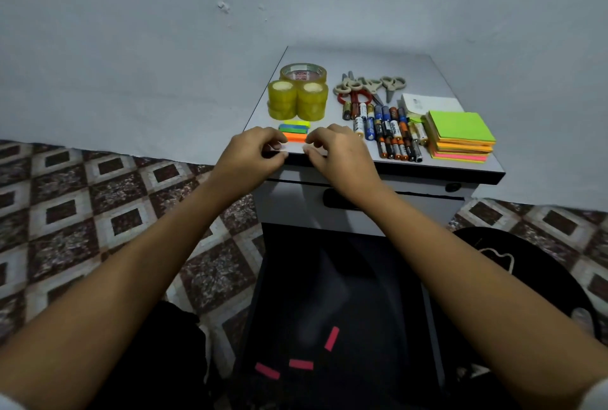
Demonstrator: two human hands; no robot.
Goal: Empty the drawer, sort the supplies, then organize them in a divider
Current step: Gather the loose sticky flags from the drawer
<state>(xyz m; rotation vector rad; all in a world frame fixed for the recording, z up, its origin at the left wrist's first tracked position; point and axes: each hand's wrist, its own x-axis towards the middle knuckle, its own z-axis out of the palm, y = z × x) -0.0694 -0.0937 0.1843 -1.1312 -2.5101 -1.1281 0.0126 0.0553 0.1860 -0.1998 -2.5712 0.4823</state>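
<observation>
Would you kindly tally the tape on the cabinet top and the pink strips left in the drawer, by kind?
Large clear tape roll: 1
Stacks of yellowish tape rolls: 2
Pink paper strips in the open dark drawer: 3
Total: 6

forearms (138, 264) both bare | sleeves (601, 391) pale, only edges showing | trousers (158, 360) dark, plain
</observation>
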